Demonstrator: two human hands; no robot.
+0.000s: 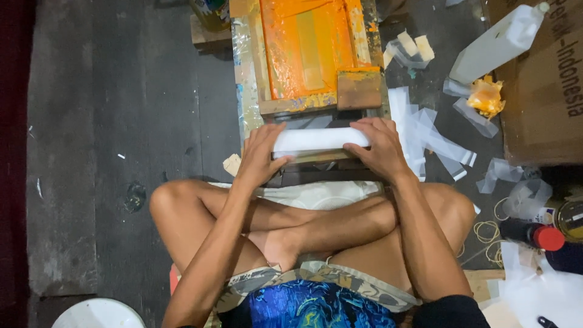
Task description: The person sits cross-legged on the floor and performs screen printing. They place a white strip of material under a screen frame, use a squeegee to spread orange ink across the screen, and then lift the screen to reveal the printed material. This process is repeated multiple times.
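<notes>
From up here I see the dark floor (121,121) filling most of the view, with the person sitting cross-legged on it. At the far right a big brown cardboard box (540,91) stands, and a white plastic bottle (495,45) leans against it. Straight ahead of the knees sits the wooden screen-printing frame (310,54), its mesh coated in orange ink, with a wooden squeegee block (358,88) resting on its near right corner. Just below the frame, across a low wooden stand, lies the white roll (319,140), stretched sideways between both hands. My left hand (261,158) covers the roll's left end, fingers curled over it and thumb underneath, a closed grip on the roll. My right hand (379,149) lies over the right end, fingers spread across the top and wrapped down around it, also gripping the roll. Clear plastic strips (434,143) are scattered on the floor just right of the right hand. Farther right lie a crumpled orange-stained wad (486,97), a small bottle with a red cap (534,234) and a few rubber bands (486,231).
</notes>
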